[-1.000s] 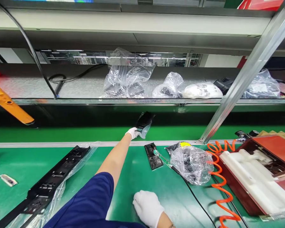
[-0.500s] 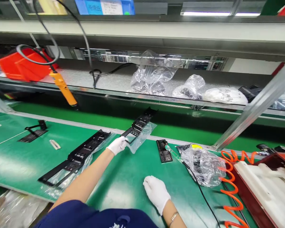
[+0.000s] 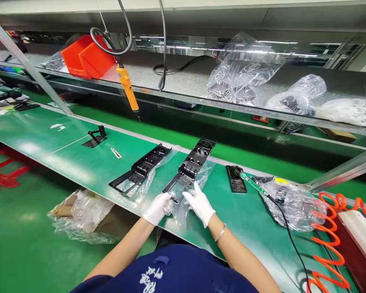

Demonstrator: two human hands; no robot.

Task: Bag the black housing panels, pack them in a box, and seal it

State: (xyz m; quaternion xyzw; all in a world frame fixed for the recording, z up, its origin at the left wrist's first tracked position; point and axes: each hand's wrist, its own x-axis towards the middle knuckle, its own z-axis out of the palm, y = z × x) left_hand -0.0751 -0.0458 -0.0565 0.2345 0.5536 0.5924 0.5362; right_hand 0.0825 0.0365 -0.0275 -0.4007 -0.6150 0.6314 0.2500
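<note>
A long black plastic frame lies at a slant on the green bench, its near end towards me and a clear plastic bag under and beside it. My left hand, in a white glove, is closed on the frame's near left corner. Gloved as well, my right hand grips the near right corner, thumb up along the side. To the left a second black frame of the same shape rests on its own clear film. A small black tray with a green-handled tool lies to the right.
An orange electric screwdriver hangs from a cable over the bench. On the shelf are red bins and clear bags. A coiled orange hose runs at the right. A black bracket lies left.
My left hand has drawn the black frame nearer to me. My right hand has moved up from the bench and taken hold of its near end. The view has swung left.
</note>
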